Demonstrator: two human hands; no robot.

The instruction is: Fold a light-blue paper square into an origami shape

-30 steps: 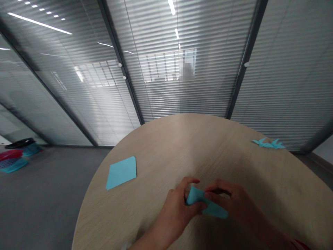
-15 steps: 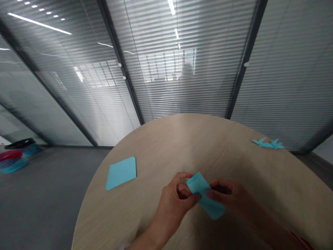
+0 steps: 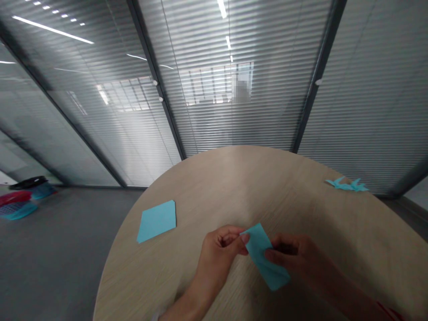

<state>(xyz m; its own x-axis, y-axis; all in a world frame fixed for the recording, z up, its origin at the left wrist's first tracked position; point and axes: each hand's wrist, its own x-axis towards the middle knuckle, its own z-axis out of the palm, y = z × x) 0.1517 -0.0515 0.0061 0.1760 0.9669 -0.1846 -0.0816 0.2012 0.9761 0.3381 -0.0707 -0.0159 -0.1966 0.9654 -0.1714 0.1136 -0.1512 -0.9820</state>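
Note:
A light-blue piece of paper [image 3: 266,260], folded into a narrow strip, is held slantwise above the table near its front. My left hand [image 3: 223,249] pinches its upper left corner between thumb and fingers. On the strip's right edge, about halfway down, my right hand [image 3: 294,254] grips it with the thumb on top and the fingers mostly hidden. The lower end of the strip hangs free. Left of my hands, a flat blue sheet or stack of paper [image 3: 157,221] lies on the table.
The round wooden table [image 3: 230,183] has folded blue paper shapes [image 3: 347,184] with pointed tips near its right edge. Behind it stands a glass partition with blinds [image 3: 234,125]. Red and blue baskets [image 3: 16,205] sit on the floor at the far left.
My left hand has shifted its pinch from the strip's left side up to its upper corner, the thumb moving up and left. More of the paper's surface now shows. My right hand keeps its grip.

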